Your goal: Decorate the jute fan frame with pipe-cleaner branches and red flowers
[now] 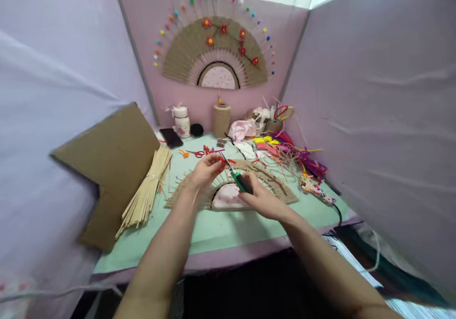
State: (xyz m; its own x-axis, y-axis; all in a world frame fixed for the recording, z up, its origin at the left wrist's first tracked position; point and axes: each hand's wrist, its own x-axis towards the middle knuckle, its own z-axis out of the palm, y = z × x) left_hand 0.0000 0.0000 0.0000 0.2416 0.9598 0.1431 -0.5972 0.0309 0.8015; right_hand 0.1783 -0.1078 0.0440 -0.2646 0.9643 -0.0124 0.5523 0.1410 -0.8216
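"What are your hands doing?"

"My left hand (205, 171) is above the fan (283, 188), pinching a red piece (223, 162) between thumb and fingertips. They cover much of it, so I can't make out its shape."

"And the right?"

"My right hand (258, 194) is wrapped round the green and black handle of a tool (242, 182). Its metal end points up and left, at the red piece (snips or pliers, I can't tell from here). Whether the tips touch it, I can't say."

"What lies below?"

"The fan, on the green cloth (213, 231). My hands and left forearm hide parts of it; the pink half-disc (227, 195) shows between them."

"And around?"

"On the left, a bundle of sticks (147, 186) beside the cardboard (114, 150). Scissors (195, 153) lie just past my left hand. On the right, the glue gun (318, 190); its cord (339, 214) drops out of sight over the edge. Behind it, purple strands (309, 160) lie too tangled to sort. The bottom of the view cuts off both my forearms."
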